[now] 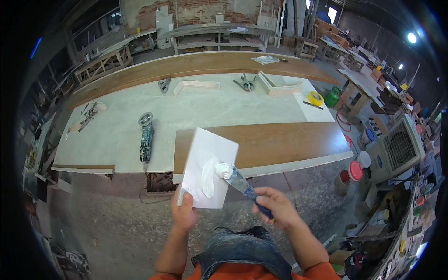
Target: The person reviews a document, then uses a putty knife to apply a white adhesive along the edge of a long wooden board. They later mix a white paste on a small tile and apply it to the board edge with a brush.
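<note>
My left hand (pixel 185 211) grips the lower left edge of a white rectangular board (pixel 200 158), thumb on top, held tilted in front of the bench. A smear of thick white paste (pixel 208 179) lies on the board. In my right hand (pixel 276 206) is a putty knife (pixel 246 187) with a blue handle; its blade reaches over the board's right edge and carries a lump of the same paste at its tip. Behind the board lies a brown wooden panel (pixel 261 143) along the near edge of the pale worktable (pixel 116 126).
An angle grinder (pixel 146 137) lies left of the panel. Farther back are spring clamps (pixel 246 82), white angled frame pieces (pixel 197 85), yellow tape (pixel 315 98) and a long brown board (pixel 196 64). Paint buckets (pixel 351 171) and an air cooler (pixel 396 144) stand on the right.
</note>
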{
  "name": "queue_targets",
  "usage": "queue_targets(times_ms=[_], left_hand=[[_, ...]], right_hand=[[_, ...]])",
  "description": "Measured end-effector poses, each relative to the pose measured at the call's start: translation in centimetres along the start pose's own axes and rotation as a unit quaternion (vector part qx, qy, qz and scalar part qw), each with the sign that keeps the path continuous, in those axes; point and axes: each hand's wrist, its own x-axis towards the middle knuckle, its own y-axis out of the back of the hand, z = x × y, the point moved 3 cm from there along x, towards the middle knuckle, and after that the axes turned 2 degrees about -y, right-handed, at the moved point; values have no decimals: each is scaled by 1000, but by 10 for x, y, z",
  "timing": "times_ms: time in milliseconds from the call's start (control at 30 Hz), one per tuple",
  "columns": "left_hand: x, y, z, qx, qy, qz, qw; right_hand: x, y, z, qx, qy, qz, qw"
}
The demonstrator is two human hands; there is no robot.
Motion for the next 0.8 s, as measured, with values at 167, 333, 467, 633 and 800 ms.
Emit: queue_targets(times_ms=[167, 333, 467, 633, 800], left_hand=[[18, 14, 9, 2, 165, -115, 980], [28, -8, 0, 144, 248, -183, 940], [28, -1, -43, 212, 253, -119, 937], [28, 16, -54, 21, 299, 101, 949], [41, 16, -30, -228, 158, 174, 945]], right_hand=[[9, 21, -73, -319, 10, -67, 945], [29, -17, -116, -611, 203, -156, 749], [27, -92, -108, -783, 216, -148, 565], [6, -113, -100, -829, 313, -104, 452], [7, -98, -126, -715, 365, 12, 596]])
